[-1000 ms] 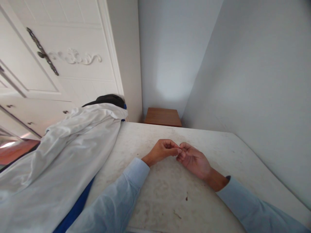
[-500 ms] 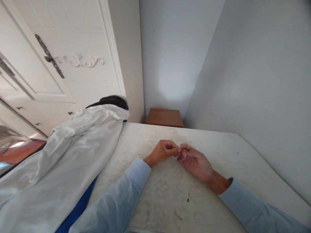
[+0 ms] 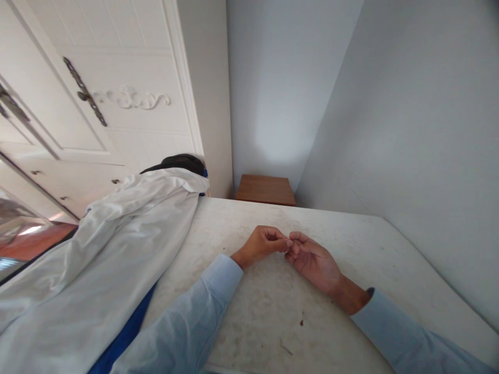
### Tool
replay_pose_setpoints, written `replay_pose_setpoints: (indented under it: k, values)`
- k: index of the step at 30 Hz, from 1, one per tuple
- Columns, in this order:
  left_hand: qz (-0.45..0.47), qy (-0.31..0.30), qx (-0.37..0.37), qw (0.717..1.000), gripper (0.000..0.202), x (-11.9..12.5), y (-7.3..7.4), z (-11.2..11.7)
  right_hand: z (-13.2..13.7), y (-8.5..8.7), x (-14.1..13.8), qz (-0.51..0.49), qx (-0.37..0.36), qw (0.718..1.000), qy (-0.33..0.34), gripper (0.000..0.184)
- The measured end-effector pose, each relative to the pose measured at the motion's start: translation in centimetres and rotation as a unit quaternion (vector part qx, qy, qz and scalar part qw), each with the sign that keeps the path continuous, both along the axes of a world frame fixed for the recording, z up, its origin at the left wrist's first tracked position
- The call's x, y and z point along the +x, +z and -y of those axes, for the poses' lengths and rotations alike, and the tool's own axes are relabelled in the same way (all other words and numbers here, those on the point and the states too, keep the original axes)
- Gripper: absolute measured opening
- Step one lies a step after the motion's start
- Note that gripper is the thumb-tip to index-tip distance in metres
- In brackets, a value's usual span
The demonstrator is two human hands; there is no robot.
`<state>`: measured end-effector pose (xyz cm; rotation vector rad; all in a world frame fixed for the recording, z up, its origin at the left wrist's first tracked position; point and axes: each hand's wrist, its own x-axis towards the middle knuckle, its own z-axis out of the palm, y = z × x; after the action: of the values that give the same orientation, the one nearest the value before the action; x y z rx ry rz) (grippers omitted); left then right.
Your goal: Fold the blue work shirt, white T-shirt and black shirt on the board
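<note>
Near far edge of stained white worktop [image 3: 249,317], bare left hand [image 3: 262,245], fingertips together, meets loosely curled bare right hand [image 3: 316,264], likely for steadiness; cannot tell what's pinched, if anything.

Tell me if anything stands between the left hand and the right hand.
Nothing visible does: the left hand and right hand appear to meet at the fingertips. Anything tiny pinched there is too small to make out.
</note>
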<state>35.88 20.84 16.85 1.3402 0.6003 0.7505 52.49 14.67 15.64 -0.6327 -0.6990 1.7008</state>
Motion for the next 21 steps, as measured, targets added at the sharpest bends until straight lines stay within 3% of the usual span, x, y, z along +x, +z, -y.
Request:
replay_pose_setpoints:
  k: [12, 21]
  values:
    - [-0.014, 0.014, -0.001, 1.0, 0.042, -0.07, 0.61, 0.13, 0.3, 0.4, -0.35, 0.006, 0.0, 1.0, -0.012, 0.022]
    - [0.011, -0.015, 0.001, 1.0, 0.038, -0.11, 0.49, 0.25, 0.07, 0.02, -0.11, 0.019, 0.007, 1.0, -0.024, 0.024]
